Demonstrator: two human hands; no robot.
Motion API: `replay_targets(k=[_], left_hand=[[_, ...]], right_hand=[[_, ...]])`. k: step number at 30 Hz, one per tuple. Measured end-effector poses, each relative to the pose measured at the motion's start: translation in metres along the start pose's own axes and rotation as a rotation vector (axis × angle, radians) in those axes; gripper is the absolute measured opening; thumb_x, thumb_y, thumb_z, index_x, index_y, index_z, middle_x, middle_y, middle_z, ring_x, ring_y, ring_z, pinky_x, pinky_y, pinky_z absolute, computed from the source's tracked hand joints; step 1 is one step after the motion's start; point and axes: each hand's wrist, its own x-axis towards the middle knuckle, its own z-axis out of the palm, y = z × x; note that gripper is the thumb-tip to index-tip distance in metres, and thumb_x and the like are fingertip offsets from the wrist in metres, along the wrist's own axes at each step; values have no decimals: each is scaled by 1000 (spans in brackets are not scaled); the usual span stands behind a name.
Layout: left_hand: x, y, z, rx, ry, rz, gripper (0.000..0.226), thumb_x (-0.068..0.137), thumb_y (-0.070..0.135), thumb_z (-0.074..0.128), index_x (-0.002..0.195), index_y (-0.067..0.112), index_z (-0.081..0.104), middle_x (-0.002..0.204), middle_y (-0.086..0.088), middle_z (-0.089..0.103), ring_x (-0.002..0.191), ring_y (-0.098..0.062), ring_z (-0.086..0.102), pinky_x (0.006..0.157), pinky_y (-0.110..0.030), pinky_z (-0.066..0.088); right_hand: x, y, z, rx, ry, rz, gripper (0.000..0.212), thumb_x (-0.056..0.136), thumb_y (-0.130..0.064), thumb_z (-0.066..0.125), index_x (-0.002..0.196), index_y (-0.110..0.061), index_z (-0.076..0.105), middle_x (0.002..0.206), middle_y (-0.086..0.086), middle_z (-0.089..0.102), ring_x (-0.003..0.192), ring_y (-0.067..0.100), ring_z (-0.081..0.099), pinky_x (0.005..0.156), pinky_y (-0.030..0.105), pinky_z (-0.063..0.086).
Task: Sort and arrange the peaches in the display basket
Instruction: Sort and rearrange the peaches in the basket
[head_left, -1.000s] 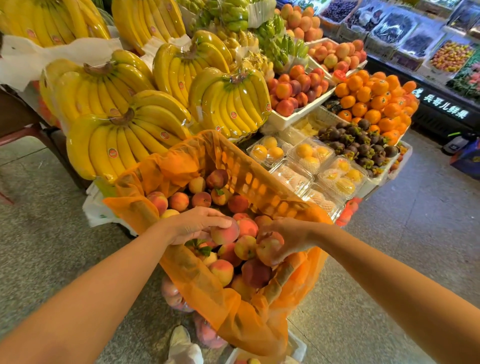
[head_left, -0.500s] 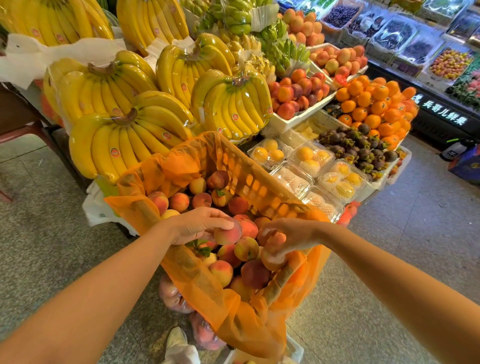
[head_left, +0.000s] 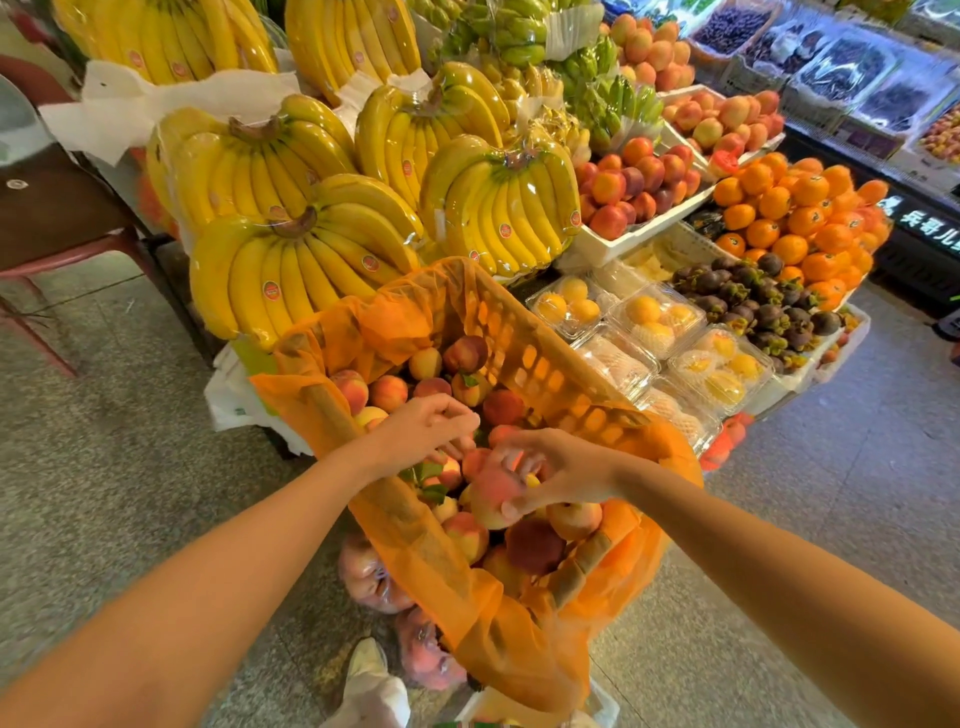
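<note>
Head view, hands?
— right hand (head_left: 556, 467) curled round a peach (head_left: 491, 493), just above the pile (head_left: 535, 545) in the orange-lined basket (head_left: 524, 358). left hand (head_left: 428, 423): fingers bent over the pile, grip unclear.

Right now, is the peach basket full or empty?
Mostly full: peaches pile across the basket, but its far wall stands bare above them.

Basket (head_left: 545, 374): orange plastic lattice walls, draped inside and over the rim with orange mesh liner (head_left: 410, 540). It sits tilted, near end lower. Peaches (head_left: 535, 545) are loosely heaped inside, blushed red-pink over yellow, a few with green leaves still attached. The far group (head_left: 389, 392) lies shallower and the near end is stacked deeper. One pink peach (head_left: 491, 496) is held in the right grip (head_left: 566, 467), just above the heap's middle.
</note>
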Motion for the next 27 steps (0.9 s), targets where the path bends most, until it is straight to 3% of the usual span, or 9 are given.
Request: replay_targets(k=[3, 7, 9, 11, 15, 19, 24, 27], left_hand=[[-8, -11, -11, 154, 167, 139, 29, 93, 48, 55, 97, 22, 68, 94, 8, 72, 92, -7, 66, 90, -41, 53], [-17, -25, -17, 409, 240, 232, 37, 82, 63, 46, 82, 32, 65, 81, 14, 66, 82, -3, 60, 77, -34, 47], [-19, -35, -20, 611, 271, 255, 38, 83, 64, 40, 79, 32, 62, 75, 13, 61, 80, -3, 55, 92, -34, 36], [-20, -43, -22, 745, 308, 251, 53, 80, 68, 31, 83, 27, 66, 80, 8, 63, 90, -8, 57, 112, -38, 17], [-25, -52, -25, 828, 360, 275, 53, 79, 68, 28, 82, 31, 67, 88, 11, 66, 101, -2, 54, 115, -36, -2], [-26, -60, -32, 848, 355, 329, 45, 82, 66, 34, 82, 34, 67, 90, 17, 66, 104, 1, 52, 114, -34, -5], [-20, -67, -48, 885, 372, 402, 37, 83, 63, 43, 75, 34, 65, 83, 17, 65, 101, -3, 54, 115, -37, 8], [-12, -71, -68, 944, 447, 458, 38, 81, 63, 44, 80, 33, 68, 101, 14, 66, 118, -13, 51, 115, -41, 10]], right_hand=[[2, 2, 15, -166, -157, 12, 54, 74, -41, 81, 122, -29, 60, 114, -9, 61, 102, 11, 59, 86, 25, 49], [8, -3, 25, -317, -220, -17, 57, 74, -47, 78, 126, -32, 59, 123, -11, 57, 105, 8, 51, 78, 16, 40], [12, -7, 26, -374, -236, -24, 60, 77, -47, 76, 131, -28, 58, 127, -7, 57, 107, 9, 49, 76, 15, 37], [16, -11, 30, -422, -252, -20, 62, 78, -50, 73, 133, -28, 56, 130, -5, 56, 112, 14, 50, 82, 22, 41], [24, -12, 41, -509, -291, -47, 61, 77, -52, 73, 132, -29, 55, 129, -4, 57, 114, 20, 52, 94, 37, 46], [26, -11, 41, -484, -296, -46, 57, 79, -51, 72, 129, -29, 57, 128, -5, 57, 112, 18, 52, 92, 34, 46], [32, -8, 24, -336, -177, -11, 37, 87, -41, 68, 119, -23, 65, 116, -4, 65, 102, 11, 59, 88, 33, 51], [48, -10, 10, -234, -44, 4, 32, 91, -36, 64, 120, -22, 65, 112, -4, 67, 97, 6, 62, 86, 27, 52]])
